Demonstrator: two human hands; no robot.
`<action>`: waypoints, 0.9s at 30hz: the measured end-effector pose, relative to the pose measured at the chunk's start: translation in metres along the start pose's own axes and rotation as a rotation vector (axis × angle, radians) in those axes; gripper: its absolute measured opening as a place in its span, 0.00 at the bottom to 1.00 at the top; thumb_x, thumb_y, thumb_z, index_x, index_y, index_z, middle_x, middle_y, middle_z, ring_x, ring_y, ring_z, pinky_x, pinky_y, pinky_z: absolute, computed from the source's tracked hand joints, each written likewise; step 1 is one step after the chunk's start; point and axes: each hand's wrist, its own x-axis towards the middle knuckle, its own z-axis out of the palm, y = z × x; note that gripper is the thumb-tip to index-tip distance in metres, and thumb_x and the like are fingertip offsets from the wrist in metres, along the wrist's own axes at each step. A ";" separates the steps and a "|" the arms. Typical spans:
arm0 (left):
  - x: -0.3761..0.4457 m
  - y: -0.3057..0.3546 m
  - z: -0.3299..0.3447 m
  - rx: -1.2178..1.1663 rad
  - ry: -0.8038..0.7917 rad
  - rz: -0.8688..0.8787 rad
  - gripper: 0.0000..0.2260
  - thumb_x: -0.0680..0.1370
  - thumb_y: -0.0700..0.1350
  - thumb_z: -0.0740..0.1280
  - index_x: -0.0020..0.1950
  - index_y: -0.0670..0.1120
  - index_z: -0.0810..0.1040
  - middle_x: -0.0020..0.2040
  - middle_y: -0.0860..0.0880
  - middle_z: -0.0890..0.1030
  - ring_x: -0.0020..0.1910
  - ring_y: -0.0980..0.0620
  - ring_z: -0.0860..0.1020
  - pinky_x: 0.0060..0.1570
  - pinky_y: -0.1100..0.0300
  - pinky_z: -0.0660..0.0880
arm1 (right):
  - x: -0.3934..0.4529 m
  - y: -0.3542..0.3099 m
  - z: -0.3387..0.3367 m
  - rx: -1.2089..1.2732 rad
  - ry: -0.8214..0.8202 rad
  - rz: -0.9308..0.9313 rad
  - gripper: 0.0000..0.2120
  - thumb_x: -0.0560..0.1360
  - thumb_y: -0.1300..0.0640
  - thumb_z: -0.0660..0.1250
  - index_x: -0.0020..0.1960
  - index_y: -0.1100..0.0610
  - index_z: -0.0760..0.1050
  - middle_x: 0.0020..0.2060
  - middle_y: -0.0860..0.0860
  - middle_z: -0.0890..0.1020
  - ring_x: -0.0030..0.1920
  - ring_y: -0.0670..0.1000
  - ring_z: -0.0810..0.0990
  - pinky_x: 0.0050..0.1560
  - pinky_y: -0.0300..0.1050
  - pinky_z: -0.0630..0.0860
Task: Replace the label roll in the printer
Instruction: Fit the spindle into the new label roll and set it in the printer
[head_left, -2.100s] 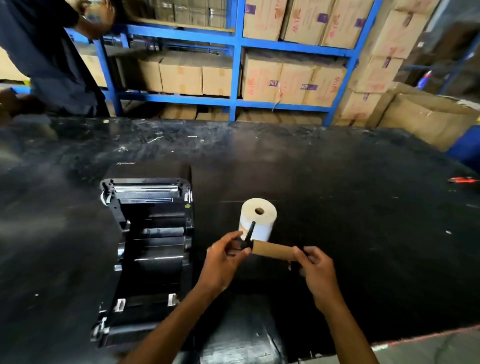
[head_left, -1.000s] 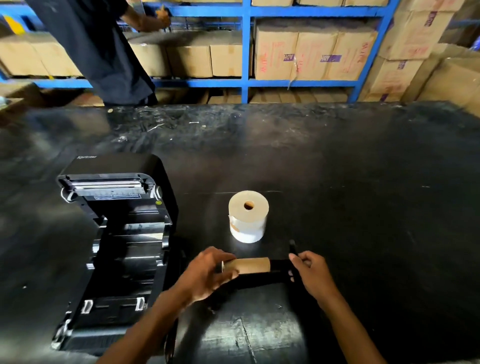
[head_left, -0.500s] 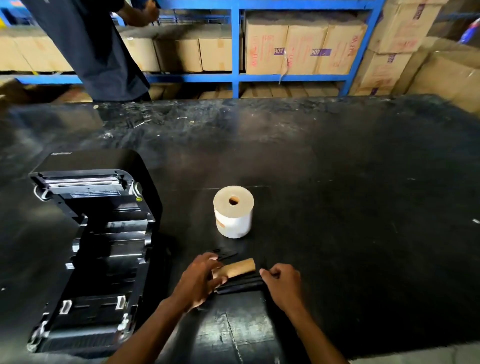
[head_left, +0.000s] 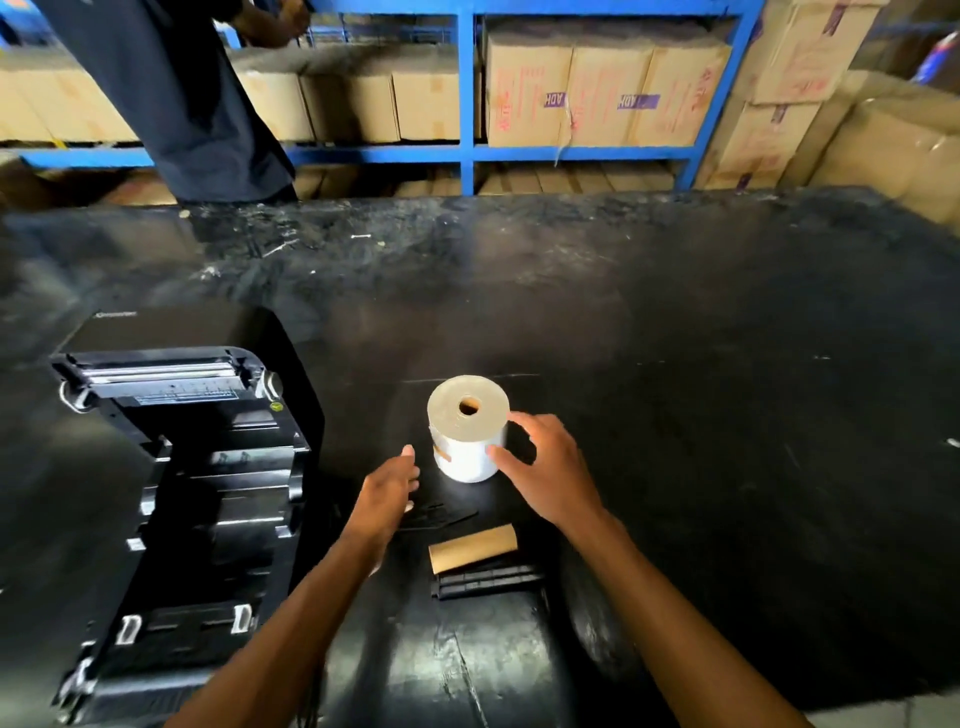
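The right hand (head_left: 550, 467), just below the centre of the frame, is spread wide around the right flank of the new label roll (head_left: 468, 428). Its thumb touches the roll's white side low down and a fingertip meets the upper rim, but the fingers are not closed, so the roll is not yet held. The left hand (head_left: 387, 493), a little lower and to the left, is open with fingers together and held flat. It sits just beside the roll's left side without touching it and holds nothing.

The roll stands upright on its end on the black table (head_left: 701, 364), its cardboard hole facing up. Below the hands, in the lower middle of the frame, the empty brown core (head_left: 472, 555) lies on its side. The black spindle (head_left: 485, 582) lies beside it on its near edge, apparently touching it. At the left of the frame the printer (head_left: 182, 467) sits with its lid thrown back and its roll bay bare.

So the old core looks to be off and set aside, and the step in hand is picking up the fresh roll. The next move likely calls for both hands to close on the roll's sides and lift it. The spindle would then go through the central hole before the assembly is carried left and seated in the open bay.

Across the table, at the upper left, another person (head_left: 171, 93) stands at blue shelving (head_left: 467, 150) stacked with cartons (head_left: 597, 93).
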 end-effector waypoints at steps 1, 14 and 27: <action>0.004 0.007 0.002 -0.039 -0.013 -0.054 0.25 0.80 0.57 0.55 0.70 0.43 0.70 0.66 0.41 0.76 0.65 0.44 0.74 0.68 0.47 0.68 | 0.011 -0.011 0.004 -0.060 -0.043 -0.036 0.27 0.71 0.44 0.68 0.67 0.51 0.69 0.67 0.55 0.69 0.65 0.55 0.71 0.64 0.53 0.73; 0.011 0.025 0.012 -0.077 -0.140 -0.147 0.31 0.78 0.66 0.47 0.70 0.49 0.71 0.70 0.43 0.72 0.65 0.47 0.71 0.69 0.49 0.64 | 0.049 -0.019 0.031 -0.027 -0.061 0.113 0.27 0.69 0.44 0.71 0.64 0.54 0.73 0.69 0.56 0.64 0.63 0.57 0.71 0.62 0.49 0.72; -0.034 0.046 0.043 -0.283 -0.308 -0.231 0.24 0.73 0.62 0.66 0.58 0.47 0.80 0.54 0.43 0.84 0.53 0.43 0.81 0.54 0.42 0.78 | -0.039 -0.004 -0.011 0.855 -0.059 0.441 0.11 0.76 0.48 0.65 0.52 0.54 0.78 0.50 0.53 0.83 0.53 0.51 0.81 0.50 0.47 0.79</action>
